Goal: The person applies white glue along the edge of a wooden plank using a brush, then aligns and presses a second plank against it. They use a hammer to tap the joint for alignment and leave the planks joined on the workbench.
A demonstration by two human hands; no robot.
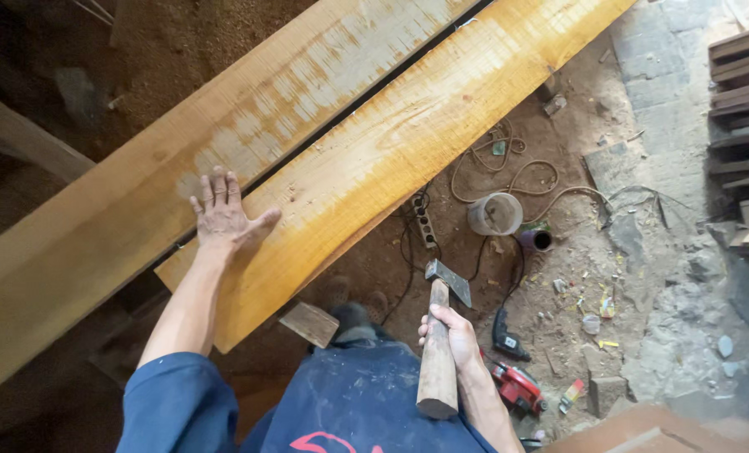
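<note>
1. The left hand lay flat and open on the near plank, fingers spread across the seam beside the far plank, gripping nothing.
2. The right hand was closed around the hammer handle, head up, low over the floor.
3. Judged from this, steady pressure near the seam and a firm grip lower on the handle would serve best.
4. A drill and cup lay below.

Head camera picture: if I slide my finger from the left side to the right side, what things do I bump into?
Blue sleeve → left hand flat on the orange plank → small wood block → hammer in the right hand → clear plastic cup → stacked dark boards.
</note>
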